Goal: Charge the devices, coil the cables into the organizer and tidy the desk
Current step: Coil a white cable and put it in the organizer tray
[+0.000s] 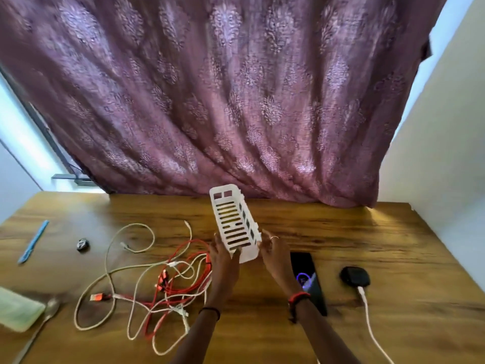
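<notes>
A mauve curtain (236, 101) with a pale floral print fills the back, hanging in slanted folds down to the far edge of the wooden desk (341, 232). Daylight glows through the cloth, brightest low in the middle. The desk is warm brown with dark grain streaks, and a small sunlit patch (380, 215) lies near its far right corner. A plain white wall (446, 153) runs along the desk's right edge. On the left a dark frame (44, 127) slants across a bright, pale surface.
</notes>
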